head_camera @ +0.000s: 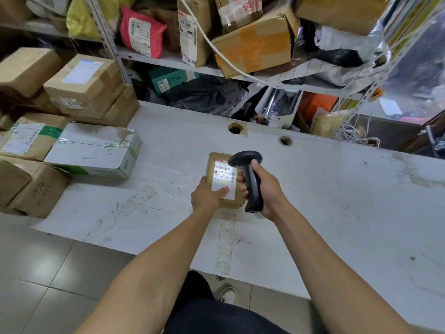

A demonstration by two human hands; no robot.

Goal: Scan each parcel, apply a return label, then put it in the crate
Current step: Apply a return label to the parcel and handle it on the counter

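Head view: your right hand (pixel 266 189) is wrapped tight round the grip of the black scanner (pixel 249 175), its head tipped down over the small brown parcel (pixel 225 180) so the bright patch of light falls on the barcode label (pixel 224 177). Your left hand (pixel 208 196) lies on the near left corner of the parcel, the fingers reaching flat onto the white part of the label, the thumb not clear; that looks meant to pin the box to the table (pixel 313 201) so it cannot slide while you read the code. The parcel sits flat on the table, label up, just in front of you, which keeps the code square to the scanner.

To your left, stacked cardboard boxes (pixel 84 85) and a white and green carton (pixel 96 150) wait within reach. Shelves (pixel 168 61) behind the table are crammed with more packages. No crate or return label is clearly in sight, so this is the scanning step.
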